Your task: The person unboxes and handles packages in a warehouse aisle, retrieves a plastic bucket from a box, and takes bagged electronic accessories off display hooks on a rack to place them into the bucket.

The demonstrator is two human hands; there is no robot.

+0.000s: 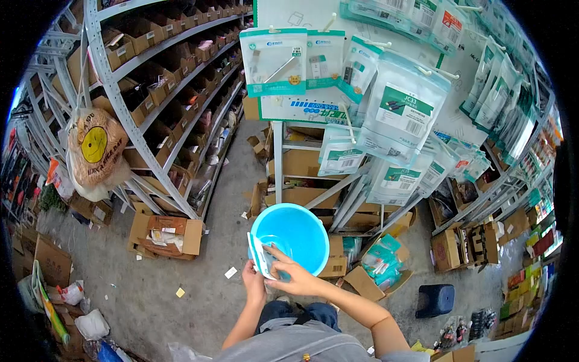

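Observation:
A small white-and-teal packet (260,256) is held upright at the near left rim of a bright blue basin (319,240). My left hand (254,283) is closed on the packet's lower left edge. From the right, my right hand (291,276) reaches to the same packet, its thumb at the lower edge and its fingers bent against the face. Part of the packet is covered by these fingers, and its print is too small to read. The basin's visible inside is plain blue.
Teal-and-white pouches (405,108) hang from hooks on a white board ahead. Shelving (129,90) with cardboard bins runs along the left. A carton of teal packets (383,263), a dark blue stool (435,300) and an open carton (166,236) stand on the floor.

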